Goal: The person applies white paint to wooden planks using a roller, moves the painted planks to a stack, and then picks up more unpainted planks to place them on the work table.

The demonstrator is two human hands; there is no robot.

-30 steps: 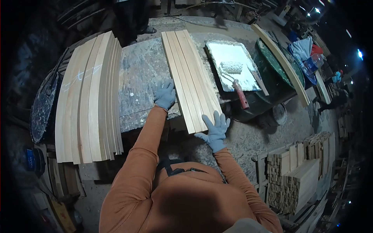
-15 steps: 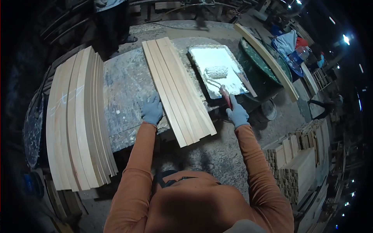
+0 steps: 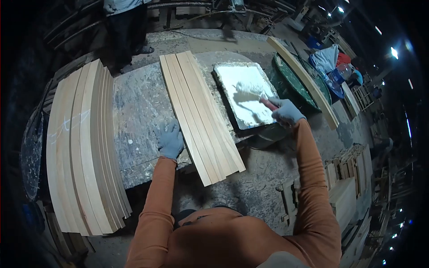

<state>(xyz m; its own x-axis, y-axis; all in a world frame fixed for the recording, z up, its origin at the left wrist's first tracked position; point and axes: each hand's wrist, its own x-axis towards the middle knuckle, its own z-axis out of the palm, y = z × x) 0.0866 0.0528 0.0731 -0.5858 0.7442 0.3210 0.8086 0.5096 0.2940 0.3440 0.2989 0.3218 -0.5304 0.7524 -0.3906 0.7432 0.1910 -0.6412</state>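
My right hand (image 3: pixel 288 111), in a grey glove, is closed round the red handle of a paint roller (image 3: pixel 268 103). The roller's head lies over the white paint in a shallow tray (image 3: pixel 243 124) and is blurred and coated. To the left, my gloved left hand (image 3: pixel 170 140) rests on the paint-stained bench (image 3: pixel 138 100) with its fingers spread. Its fingertips are close to the left edge of a row of pale wooden strips (image 3: pixel 201 120), laid side by side and overhanging the bench's near edge.
A larger stack of curved wooden strips (image 3: pixel 78 147) stands at the left, with chalk marks on top. Beyond the tray, a long wooden batten (image 3: pixel 304 80) lies across a green tub (image 3: pixel 290 85). Stacked timber (image 3: pixel 344 196) sits at lower right. A person (image 3: pixel 127 31) stands across the bench.
My right hand has swung up and to the right, turning the roller's handle sideways over the tray. My left hand stays on the bench, its fingers more spread. The view has shifted slightly.
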